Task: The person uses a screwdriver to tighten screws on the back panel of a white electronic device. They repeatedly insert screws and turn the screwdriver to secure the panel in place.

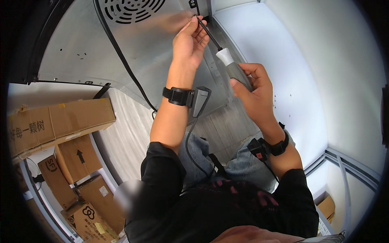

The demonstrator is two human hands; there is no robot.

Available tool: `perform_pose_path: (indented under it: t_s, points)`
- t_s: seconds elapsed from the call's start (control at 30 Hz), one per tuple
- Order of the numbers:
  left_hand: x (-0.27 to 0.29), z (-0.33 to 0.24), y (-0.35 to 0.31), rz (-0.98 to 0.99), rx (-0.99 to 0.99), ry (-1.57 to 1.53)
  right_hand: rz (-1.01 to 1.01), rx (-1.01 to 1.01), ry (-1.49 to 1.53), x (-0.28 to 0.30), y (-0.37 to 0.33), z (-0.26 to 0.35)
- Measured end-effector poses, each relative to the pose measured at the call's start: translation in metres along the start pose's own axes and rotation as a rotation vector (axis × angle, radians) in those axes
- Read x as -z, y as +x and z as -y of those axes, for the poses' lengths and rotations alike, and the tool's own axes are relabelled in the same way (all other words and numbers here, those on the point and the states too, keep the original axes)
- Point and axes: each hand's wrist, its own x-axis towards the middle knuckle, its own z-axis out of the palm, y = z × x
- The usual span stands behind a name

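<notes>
My right hand (255, 91) is wrapped round the grey and white handle of a screwdriver (231, 65). Its dark shaft runs up and to the left, to the edge of a large metal panel (150, 52). Close to the tip, my left hand (189, 42) has its thumb and fingers pinched together around the shaft's end or something small there. What exactly sits between those fingertips is hidden. The panel has a round slotted vent (133, 8) near the top.
A black cable (121, 56) hangs down across the panel. Cardboard boxes (81, 121) are stacked at the left on a metal-framed shelf. To the right stands a white wall panel (283, 60). Cabled devices (199, 101) are strapped to both my wrists. Below is a wood-look floor (125, 121).
</notes>
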Motion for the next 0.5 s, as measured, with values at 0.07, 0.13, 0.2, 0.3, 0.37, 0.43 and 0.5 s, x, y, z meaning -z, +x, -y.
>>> perform_pose_path:
  t_s: [0.07,0.13,0.2,0.3,0.37,0.43,0.5]
  points:
    - [0.000,-0.002,-0.001,-0.002,0.011,0.016,-0.008,-0.026,-0.019,0.000,0.000,0.003]
    - [0.001,-0.003,-0.001,0.004,0.020,0.020,-0.005,-0.011,-0.023,0.001,0.002,0.003]
    - [0.003,-0.003,0.001,0.017,0.021,0.013,-0.004,-0.049,-0.014,0.001,0.003,0.008]
    - [0.005,-0.004,0.001,0.029,0.019,0.000,-0.010,-0.129,0.022,-0.003,0.002,0.019]
    - [0.009,-0.006,-0.001,0.137,0.038,0.015,-0.020,-0.107,0.048,-0.005,0.003,0.016]
    - [0.004,-0.009,-0.010,0.235,0.053,0.104,-0.035,-0.154,0.051,-0.007,0.002,0.021]
    - [-0.002,-0.011,-0.026,0.325,0.059,0.266,-0.034,-0.169,0.000,-0.008,0.001,0.021]
